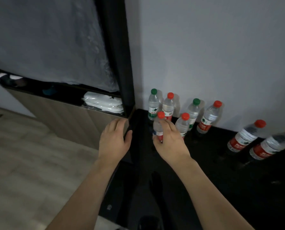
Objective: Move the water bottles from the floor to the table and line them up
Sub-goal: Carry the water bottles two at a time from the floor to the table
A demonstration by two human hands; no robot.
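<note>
The right hand (169, 141) pinched a red-capped bottle (159, 127) above the black surface (221, 180), left hand (114, 139) fingers relaxed; setting it upright beside the far row seemed wise.

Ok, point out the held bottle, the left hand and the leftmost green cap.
held bottle (158, 126): head view, clear shoulder below the cap.
left hand (113, 140): head view, back of hand.
green cap (154, 91): head view, cap top.
</note>
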